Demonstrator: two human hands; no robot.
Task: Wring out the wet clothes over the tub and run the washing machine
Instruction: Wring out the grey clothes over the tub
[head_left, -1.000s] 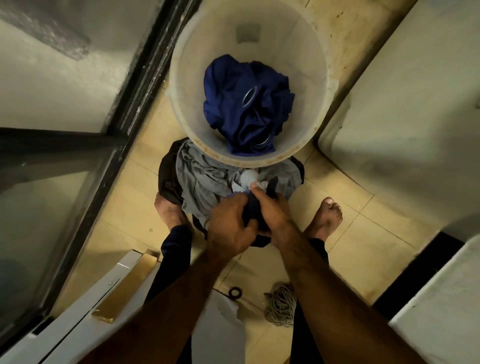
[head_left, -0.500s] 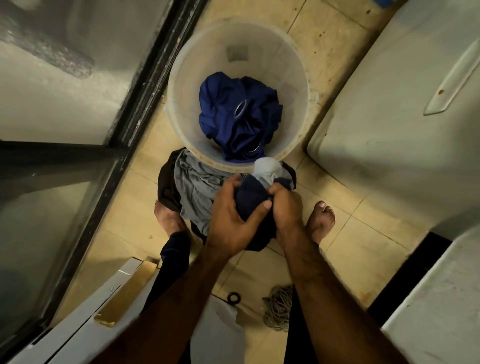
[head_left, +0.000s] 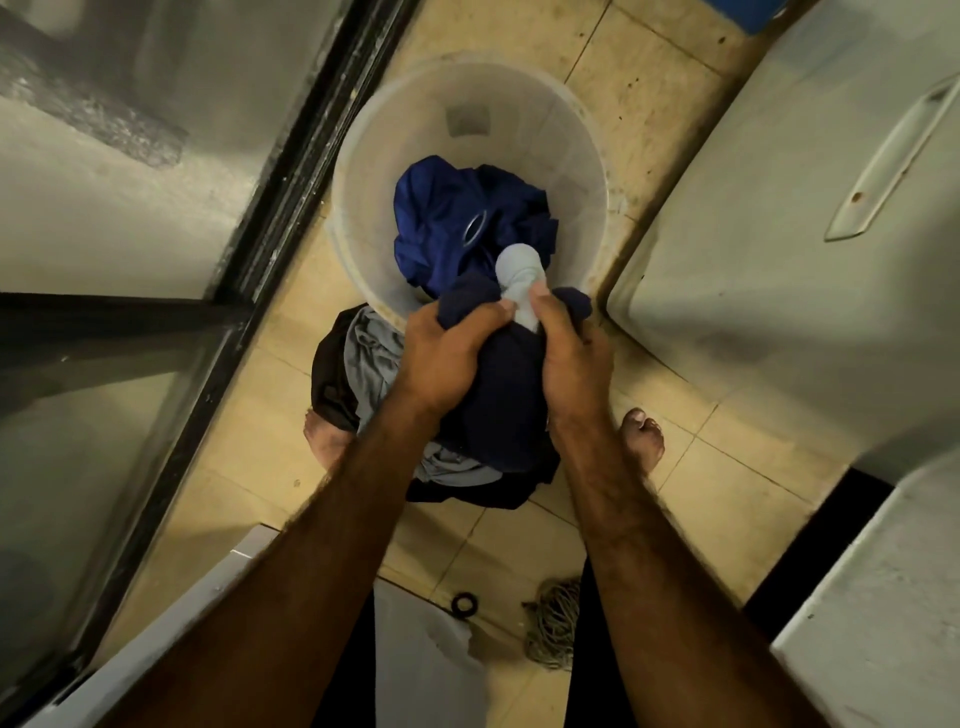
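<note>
Over the near rim of the tub (head_left: 519, 119), your left hand (head_left: 444, 358) and right hand (head_left: 571, 358) both grip a dark bundle of clothes (head_left: 501, 400), fingers curled tight, a pale grey end (head_left: 519, 273) poking out between them. Your hands hide the bundle's middle; a blue garment (head_left: 441, 218) lies inside the tub.

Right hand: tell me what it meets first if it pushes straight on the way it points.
Likely the blue garment in the white bucket, just past the grey cloth that the right hand grips. Depth is unclear, so the near rim could come first.
</note>
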